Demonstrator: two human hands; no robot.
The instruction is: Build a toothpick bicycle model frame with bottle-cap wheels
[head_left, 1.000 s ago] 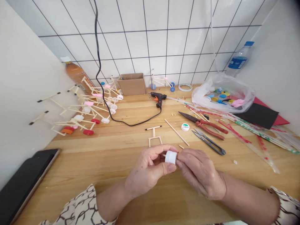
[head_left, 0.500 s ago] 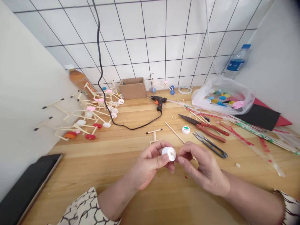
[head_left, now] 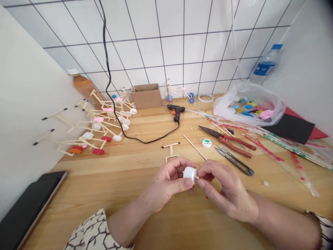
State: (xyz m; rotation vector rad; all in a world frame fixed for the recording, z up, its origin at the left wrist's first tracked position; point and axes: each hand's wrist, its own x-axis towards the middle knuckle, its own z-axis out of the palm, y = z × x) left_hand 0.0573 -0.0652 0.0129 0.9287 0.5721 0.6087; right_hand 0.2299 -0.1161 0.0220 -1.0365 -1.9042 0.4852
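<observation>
My left hand is closed around a white bottle cap assembly, thumb on its near side and fingers behind. A short wooden stick pokes out of the cap's right face, and a small tip shows on its left. At that right end, my right hand pinches the stick between thumb and forefinger. Just beyond the hands lie a small wooden frame with a black-tipped crossbar, a loose stick and a white cap with a green mark.
Pliers and thread snips lie to the right. A corded glue gun rests at centre back. Several stick models with cap wheels crowd the left, near a phone. A plastic bag of caps stands back right.
The white cap assembly has turned, so more of its side shows, and the stick now protrudes from its right face. My right fingers have come closer to it. The view has shifted slightly.
</observation>
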